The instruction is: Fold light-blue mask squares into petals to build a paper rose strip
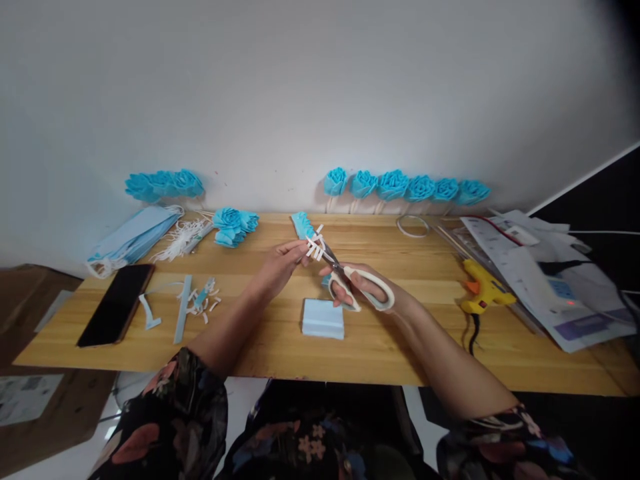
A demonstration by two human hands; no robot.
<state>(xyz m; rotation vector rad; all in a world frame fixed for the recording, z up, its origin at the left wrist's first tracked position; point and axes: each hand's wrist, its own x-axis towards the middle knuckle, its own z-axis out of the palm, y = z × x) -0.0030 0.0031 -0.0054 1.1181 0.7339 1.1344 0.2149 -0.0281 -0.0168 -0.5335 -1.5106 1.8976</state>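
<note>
At the centre of the frame, a pair of metal-bladed scissors with looped off-white handles (339, 268) slants with its blades toward the upper left, against a narrow white strip snipped into finger-like tabs (316, 248), while a crinkled bright-blue sheet piece (303, 225) adjoins it just above.

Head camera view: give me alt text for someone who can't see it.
The left hand pinches small white strips while the right hand holds white-handled scissors at them, over a wooden table. Blue flowers line the wall behind.
</note>
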